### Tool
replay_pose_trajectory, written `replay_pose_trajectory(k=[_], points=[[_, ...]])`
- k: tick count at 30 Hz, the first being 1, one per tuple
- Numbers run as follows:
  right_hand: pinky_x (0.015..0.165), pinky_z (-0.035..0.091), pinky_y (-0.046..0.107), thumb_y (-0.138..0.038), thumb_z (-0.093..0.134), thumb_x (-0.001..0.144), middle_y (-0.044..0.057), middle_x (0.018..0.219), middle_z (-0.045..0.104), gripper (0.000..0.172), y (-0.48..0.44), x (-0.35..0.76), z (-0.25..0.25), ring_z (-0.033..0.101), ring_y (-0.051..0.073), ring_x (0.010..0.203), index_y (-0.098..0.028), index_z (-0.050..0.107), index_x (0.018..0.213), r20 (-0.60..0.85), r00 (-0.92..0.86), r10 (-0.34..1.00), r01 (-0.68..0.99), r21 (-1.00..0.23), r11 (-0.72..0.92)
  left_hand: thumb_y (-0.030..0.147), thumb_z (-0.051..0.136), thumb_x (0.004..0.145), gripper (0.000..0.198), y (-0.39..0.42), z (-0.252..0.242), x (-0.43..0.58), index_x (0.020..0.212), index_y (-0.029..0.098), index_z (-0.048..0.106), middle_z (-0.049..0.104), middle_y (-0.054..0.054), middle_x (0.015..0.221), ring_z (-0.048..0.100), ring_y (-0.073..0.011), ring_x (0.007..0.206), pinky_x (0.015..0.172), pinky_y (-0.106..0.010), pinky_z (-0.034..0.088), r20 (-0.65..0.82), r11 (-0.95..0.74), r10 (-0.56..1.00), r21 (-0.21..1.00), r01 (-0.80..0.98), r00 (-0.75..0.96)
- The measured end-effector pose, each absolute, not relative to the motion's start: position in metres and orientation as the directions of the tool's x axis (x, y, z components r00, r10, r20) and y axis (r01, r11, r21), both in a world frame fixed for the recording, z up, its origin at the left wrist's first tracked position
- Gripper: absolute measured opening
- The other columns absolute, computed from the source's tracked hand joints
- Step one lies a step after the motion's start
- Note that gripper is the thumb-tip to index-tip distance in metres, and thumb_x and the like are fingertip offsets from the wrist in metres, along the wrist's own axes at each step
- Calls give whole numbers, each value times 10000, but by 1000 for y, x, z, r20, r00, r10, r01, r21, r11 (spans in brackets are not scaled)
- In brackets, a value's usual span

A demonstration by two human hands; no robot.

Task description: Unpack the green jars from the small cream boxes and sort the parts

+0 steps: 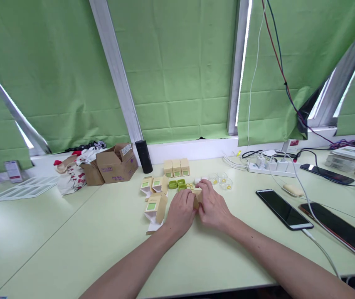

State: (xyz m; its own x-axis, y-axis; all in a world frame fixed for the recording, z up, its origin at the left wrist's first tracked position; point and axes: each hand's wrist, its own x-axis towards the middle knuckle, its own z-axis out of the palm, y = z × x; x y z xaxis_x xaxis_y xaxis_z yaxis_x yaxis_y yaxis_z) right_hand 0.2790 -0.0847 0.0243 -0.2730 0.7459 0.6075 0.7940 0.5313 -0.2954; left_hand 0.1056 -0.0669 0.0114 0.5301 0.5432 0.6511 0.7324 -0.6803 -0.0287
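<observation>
The person's left hand point(180, 211) and right hand point(213, 206) curl, mostly closed, around opposite sides of a small cardboard box point(198, 200), held between them at the desk point(215, 265). Opened boxes point(160, 203) lie just left of the hands, green containers point(173, 185) and closed boxes point(176, 168) beyond, a white-edged phone point(285, 209) to their right.

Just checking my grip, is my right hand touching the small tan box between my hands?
Touching. The head view shows your right hand curled against the small tan box, with no gap visible between them.
</observation>
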Motion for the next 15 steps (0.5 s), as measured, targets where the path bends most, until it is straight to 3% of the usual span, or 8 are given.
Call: replay_pose_trajectory(k=[15], points=[[632,566,380,-114,554,682,196,1419,426,741,-77,278,15,632,282,995,-212,306,1374,647,-237,725,755,-347,557,35,557,781,322,-67,13,106,1043,205,480,592,-103,1096,563,-284,995,838,-437,540,639,-689,565,17,725,522]])
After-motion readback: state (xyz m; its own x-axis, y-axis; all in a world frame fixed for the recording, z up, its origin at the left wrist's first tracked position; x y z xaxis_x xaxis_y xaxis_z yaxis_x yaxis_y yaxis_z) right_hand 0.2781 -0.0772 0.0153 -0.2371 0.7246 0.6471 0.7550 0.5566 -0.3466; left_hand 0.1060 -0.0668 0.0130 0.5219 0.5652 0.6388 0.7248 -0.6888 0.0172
